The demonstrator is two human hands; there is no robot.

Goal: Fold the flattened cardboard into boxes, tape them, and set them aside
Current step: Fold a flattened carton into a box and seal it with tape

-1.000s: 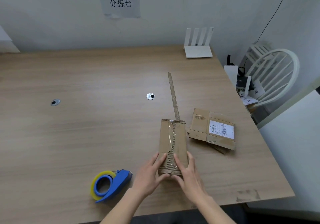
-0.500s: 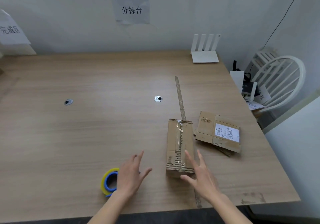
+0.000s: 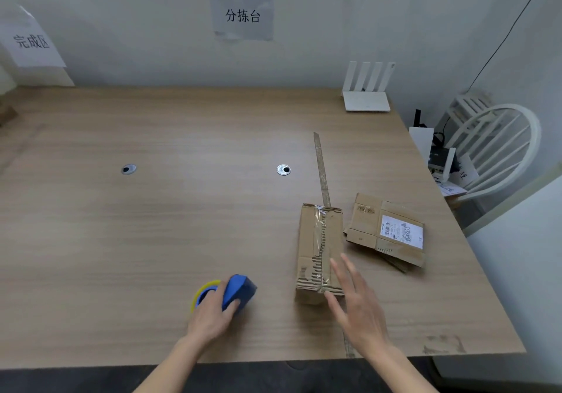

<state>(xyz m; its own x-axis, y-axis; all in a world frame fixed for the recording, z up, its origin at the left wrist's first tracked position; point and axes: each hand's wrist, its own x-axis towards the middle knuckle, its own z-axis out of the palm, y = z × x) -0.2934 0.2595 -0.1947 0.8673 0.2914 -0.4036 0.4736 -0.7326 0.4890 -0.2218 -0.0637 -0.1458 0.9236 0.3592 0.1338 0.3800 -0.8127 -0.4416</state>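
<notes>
Here the left hand [image 3: 213, 313] curls over the blue tape dispenser [image 3: 235, 294] near the table's [image 3: 152, 225] near edge, probably to bring it to the box [image 3: 319, 249] just to its right. The right hand [image 3: 355, 307], fingers spread and holding nothing, sits at the box's near right corner, likely to steady it. The box is folded shut, its contents hidden, and more flat cardboard [image 3: 386, 231] lies right of it.

Taped brown box [image 3: 319, 252] lies lengthwise; flattened cardboard [image 3: 387, 231] just beside.
</notes>
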